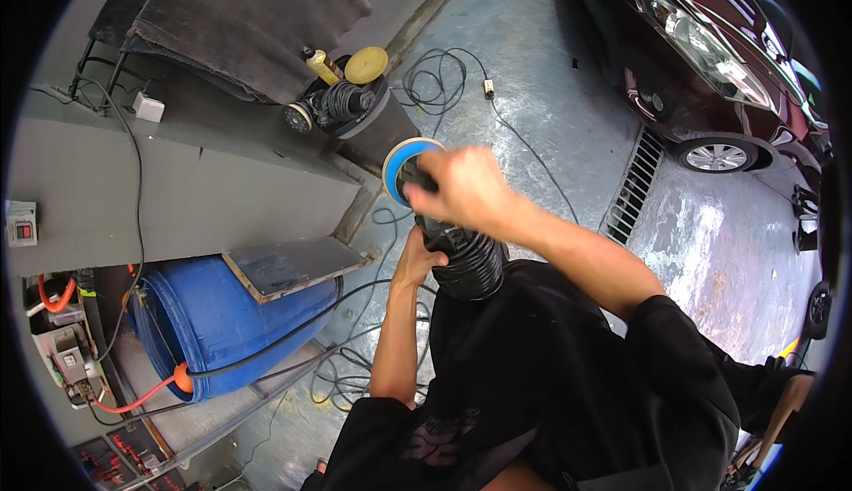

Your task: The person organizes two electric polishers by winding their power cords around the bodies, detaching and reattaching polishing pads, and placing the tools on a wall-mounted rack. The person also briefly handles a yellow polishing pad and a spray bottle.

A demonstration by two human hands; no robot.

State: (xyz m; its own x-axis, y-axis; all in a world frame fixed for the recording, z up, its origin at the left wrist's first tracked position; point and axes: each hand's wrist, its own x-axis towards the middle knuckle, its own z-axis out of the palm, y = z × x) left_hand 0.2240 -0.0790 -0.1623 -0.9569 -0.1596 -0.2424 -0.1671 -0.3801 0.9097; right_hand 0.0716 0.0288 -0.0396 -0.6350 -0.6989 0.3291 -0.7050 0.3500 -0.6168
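Observation:
In front of my chest is a black polisher with a round blue backing plate (394,174) and a thick black cord (475,267) coiled about its body. My left hand (419,258) is closed on the polisher's body from below, its thumb against the coils. Above it, my right hand (470,187) is curled at the polisher's head and blurred by motion. What its fingers hold, if anything, is hidden.
Beyond the polisher, a dark bin (382,127) carries another corded polisher (342,105), a yellow pad (366,65) and a yellow bottle (321,66). A blue barrel (240,322) lies at left. Cables (435,83) trail over the floor. A dark red car (683,56) stands at right.

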